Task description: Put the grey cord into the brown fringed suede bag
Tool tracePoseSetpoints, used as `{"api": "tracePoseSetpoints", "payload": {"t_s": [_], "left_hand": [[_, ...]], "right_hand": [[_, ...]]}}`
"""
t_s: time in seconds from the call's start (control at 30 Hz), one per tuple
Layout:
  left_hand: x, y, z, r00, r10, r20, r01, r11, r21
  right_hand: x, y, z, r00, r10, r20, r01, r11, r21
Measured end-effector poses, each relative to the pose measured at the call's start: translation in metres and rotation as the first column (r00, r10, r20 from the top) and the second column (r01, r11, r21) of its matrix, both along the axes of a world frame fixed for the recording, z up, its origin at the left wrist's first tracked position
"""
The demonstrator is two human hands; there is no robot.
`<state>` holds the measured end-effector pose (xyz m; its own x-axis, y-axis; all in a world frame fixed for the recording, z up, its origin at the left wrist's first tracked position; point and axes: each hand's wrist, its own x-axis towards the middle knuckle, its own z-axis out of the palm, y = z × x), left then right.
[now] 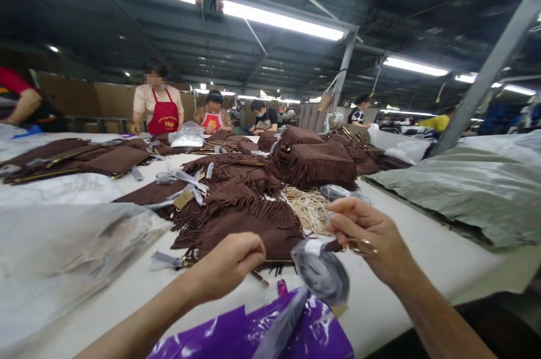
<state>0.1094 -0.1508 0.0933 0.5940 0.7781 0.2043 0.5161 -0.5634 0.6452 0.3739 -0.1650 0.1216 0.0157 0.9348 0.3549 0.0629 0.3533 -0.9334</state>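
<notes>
My right hand [366,229] is closed, thumb against fingertips. A rolled strap [325,277] wrapped in greyish clear film hangs from it. The strap's dark end and gold metal clasp [361,246] lie against my palm. My left hand [236,260] is closed with its fingers curled in, over the front of a brown fringed bag [257,229]. Whether anything is inside those fingers is hidden. Below both hands lies a shiny purple plastic bag [249,325], with a strip of grey film across it. A bundle of whitish strings with tan tags [308,207] sits just beyond my right hand.
Stacked brown fringed bags [315,162] stand farther back on the white table [389,297]. More brown pouches [114,159] lie at left, behind clear plastic bags [63,257]. A grey-green plastic-covered pile [465,184] occupies the right. Several people work across the table.
</notes>
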Motion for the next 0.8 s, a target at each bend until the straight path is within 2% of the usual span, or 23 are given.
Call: {"api": "tracePoseSetpoints", "payload": {"t_s": [0.07, 0.13, 0.2, 0.27, 0.37, 0.43, 0.53, 0.63, 0.73, 0.8], "left_hand": [[-0.011, 0.003, -0.022, 0.975, 0.031, -0.22, -0.011, 0.996, 0.091], [-0.019, 0.011, -0.045, 0.927, 0.123, -0.356, -0.047, 0.976, 0.214], [-0.026, 0.022, -0.062, 0.897, 0.179, -0.405, -0.075, 0.963, 0.258], [-0.031, 0.035, -0.07, 0.903, 0.193, -0.383, -0.111, 0.968, 0.226], [-0.038, 0.056, -0.066, 0.926, 0.178, -0.332, -0.129, 0.978, 0.163], [-0.041, 0.07, -0.057, 0.938, 0.15, -0.312, -0.113, 0.985, 0.133], [-0.042, 0.088, -0.044, 0.96, 0.12, -0.255, -0.101, 0.991, 0.087], [-0.042, 0.098, -0.037, 0.975, 0.142, -0.17, -0.131, 0.989, 0.074], [-0.043, 0.101, -0.036, 0.981, 0.18, -0.08, -0.174, 0.982, 0.069], [-0.045, 0.103, -0.038, 0.976, 0.216, -0.026, -0.214, 0.975, 0.062]], "right_hand": [[0.017, -0.009, 0.018, 0.998, -0.007, 0.061, 0.007, 1.0, 0.002], [0.025, -0.017, 0.028, 0.985, 0.036, 0.168, -0.034, 0.999, -0.017], [0.024, -0.021, 0.025, 0.957, 0.102, 0.271, -0.089, 0.994, -0.058], [0.017, -0.02, 0.013, 0.91, 0.194, 0.368, -0.157, 0.979, -0.129], [-0.005, -0.016, -0.011, 0.804, 0.37, 0.466, -0.259, 0.923, -0.286], [-0.022, -0.012, -0.024, 0.748, 0.424, 0.511, -0.294, 0.901, -0.318], [-0.045, -0.004, -0.035, 0.684, 0.399, 0.611, -0.311, 0.917, -0.25], [-0.064, 0.009, -0.049, 0.644, 0.341, 0.685, -0.342, 0.929, -0.141], [-0.078, 0.025, -0.078, 0.602, 0.276, 0.749, -0.36, 0.931, -0.054], [-0.085, 0.034, -0.1, 0.53, 0.26, 0.807, -0.383, 0.923, -0.045]]}}
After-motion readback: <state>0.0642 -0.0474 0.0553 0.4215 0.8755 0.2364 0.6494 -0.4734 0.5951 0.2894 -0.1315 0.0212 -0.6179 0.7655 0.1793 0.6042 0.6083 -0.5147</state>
